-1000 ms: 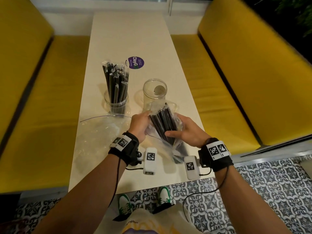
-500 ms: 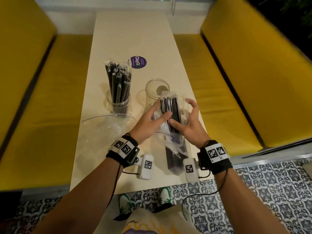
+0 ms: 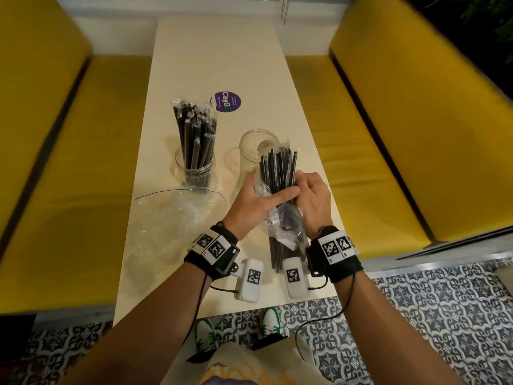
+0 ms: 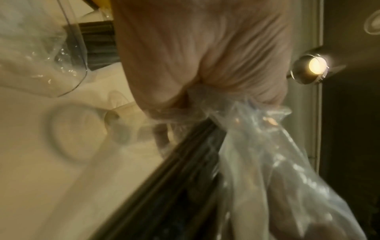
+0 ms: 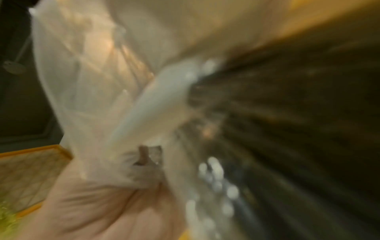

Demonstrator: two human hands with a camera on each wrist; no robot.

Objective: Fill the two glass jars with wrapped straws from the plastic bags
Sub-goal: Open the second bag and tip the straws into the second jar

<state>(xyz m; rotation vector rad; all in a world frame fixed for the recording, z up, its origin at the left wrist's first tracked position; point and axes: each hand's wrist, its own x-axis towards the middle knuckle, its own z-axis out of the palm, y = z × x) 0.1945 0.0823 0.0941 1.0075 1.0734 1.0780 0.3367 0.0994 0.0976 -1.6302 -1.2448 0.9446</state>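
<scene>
Both hands hold one bundle of black wrapped straws [image 3: 278, 169] over the near end of the table. My left hand [image 3: 261, 198] grips it from the left with the thumb laid across. My right hand [image 3: 312, 195] curls round it from the right. The clear plastic bag [image 3: 283, 232] is bunched round the bundle's lower half, and the straw tops stick out bare. In the left wrist view the left hand [image 4: 205, 56] pinches bunched bag film [image 4: 267, 146] beside the straws [image 4: 174, 170]. The empty glass jar [image 3: 251, 143] stands just behind the bundle. The left jar [image 3: 195, 170] holds several straws [image 3: 194, 132].
An empty clear bag [image 3: 172, 218] lies flat on the white table [image 3: 222, 51] in front of the left jar. A purple round sticker [image 3: 227, 102] sits further back. Yellow benches [image 3: 374, 120] flank the table. The right wrist view is blurred.
The bag has slid down the bundle, baring the straw tops. Both hands have closed round the bundle, which now stands closer to the empty jar.
</scene>
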